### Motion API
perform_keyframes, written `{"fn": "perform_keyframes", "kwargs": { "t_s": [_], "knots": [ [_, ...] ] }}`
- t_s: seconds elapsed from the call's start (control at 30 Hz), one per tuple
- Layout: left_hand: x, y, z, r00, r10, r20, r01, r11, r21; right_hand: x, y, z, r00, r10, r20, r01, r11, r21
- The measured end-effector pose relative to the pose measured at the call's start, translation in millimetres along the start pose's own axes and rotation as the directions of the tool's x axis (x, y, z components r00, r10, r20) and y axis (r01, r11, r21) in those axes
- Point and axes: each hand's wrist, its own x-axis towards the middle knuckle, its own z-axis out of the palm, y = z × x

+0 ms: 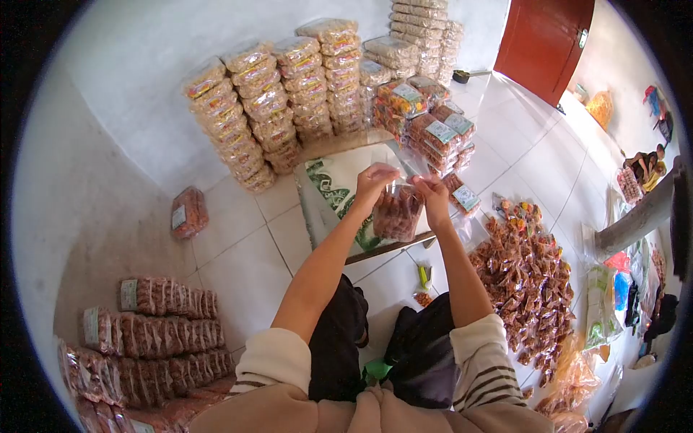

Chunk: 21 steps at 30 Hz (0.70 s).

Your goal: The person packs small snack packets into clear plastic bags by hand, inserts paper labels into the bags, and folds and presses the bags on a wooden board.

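A clear plastic bag filled with small brown packs stands upright on a low table in front of me. My left hand pinches the bag's open top at its left side. At the right side of the same top, my right hand has its fingers closed on the clear plastic. Both hands are above the brown contents, a short way apart. Under the bag, the tabletop bears a white covering with a green print.
Tall stacks of pale snack packs line the wall behind the table. Labelled packs are piled at its far right. A heap of small brown packets covers the floor to my right. Filled bags lie stacked at lower left.
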Motion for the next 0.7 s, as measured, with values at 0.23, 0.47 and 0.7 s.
{"fn": "perform_keyframes", "kwargs": {
  "t_s": [0.23, 0.47, 0.7],
  "knots": [
    [-9, 28, 20, 0.99, 0.07, -0.12, -0.08, 0.993, -0.086, -7, -39, 17, 0.963, -0.267, -0.045, 0.259, 0.957, -0.131],
    [-12, 24, 15, 0.983, 0.155, -0.097, -0.15, 0.987, 0.061, -8, -38, 12, 0.932, -0.36, -0.03, 0.306, 0.83, -0.467],
    [-20, -29, -24, 0.975, -0.063, 0.211, -0.038, 0.898, 0.439, -6, -46, 17, 0.891, -0.425, -0.156, 0.384, 0.892, -0.238]
  ]
}}
